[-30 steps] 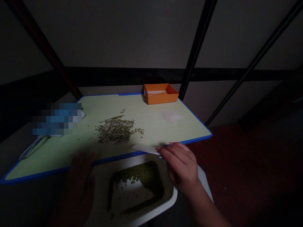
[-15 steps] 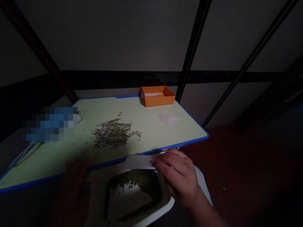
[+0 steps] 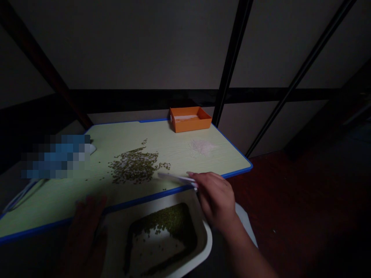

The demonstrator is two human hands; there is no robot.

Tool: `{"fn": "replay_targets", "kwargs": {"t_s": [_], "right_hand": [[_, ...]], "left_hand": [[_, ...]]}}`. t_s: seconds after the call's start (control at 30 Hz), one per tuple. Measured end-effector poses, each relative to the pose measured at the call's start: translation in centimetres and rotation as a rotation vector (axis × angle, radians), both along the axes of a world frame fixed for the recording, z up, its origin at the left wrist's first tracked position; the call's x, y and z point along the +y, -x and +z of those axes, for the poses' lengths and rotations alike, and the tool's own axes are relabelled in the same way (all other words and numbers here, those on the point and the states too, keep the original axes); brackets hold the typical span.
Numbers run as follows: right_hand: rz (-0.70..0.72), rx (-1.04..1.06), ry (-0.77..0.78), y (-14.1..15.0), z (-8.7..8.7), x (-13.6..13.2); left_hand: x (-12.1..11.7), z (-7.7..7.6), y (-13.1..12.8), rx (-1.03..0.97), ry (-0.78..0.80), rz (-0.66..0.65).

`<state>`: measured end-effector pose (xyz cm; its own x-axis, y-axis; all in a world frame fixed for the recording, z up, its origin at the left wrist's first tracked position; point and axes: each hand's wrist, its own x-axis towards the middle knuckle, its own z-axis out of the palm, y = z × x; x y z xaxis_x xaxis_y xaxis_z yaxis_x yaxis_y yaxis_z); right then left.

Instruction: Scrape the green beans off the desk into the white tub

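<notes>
My right hand pinches a white card and holds it edge-on above the front of a pale green table with a blue rim. The card sits just right of a loose heap of green beans mixed with white grains. My left hand grips the left rim of a white tray held below the table's front edge. The tray holds more green beans banked toward its far side.
An orange box with white grains in it stands at the table's back edge. A small patch of white grains lies in front of it. A blurred blue object sits at the table's left. Dark metal bars cross behind.
My right hand dipped the card down over the tray, then lifted it back onto the table beside the bean heap. The view drifted slightly left.
</notes>
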<state>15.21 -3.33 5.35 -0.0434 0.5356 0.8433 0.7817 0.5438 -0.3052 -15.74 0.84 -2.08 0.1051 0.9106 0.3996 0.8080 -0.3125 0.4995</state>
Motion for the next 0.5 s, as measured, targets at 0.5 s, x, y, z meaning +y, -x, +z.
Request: {"fn": "replay_targets", "kwargs": {"t_s": [0.5], "right_hand": [[0.207, 0.27, 0.355, -0.2, 1.5, 6.6]], "left_hand": [[0.0, 0.2, 0.3, 0.025, -0.004, 0.002]]}}
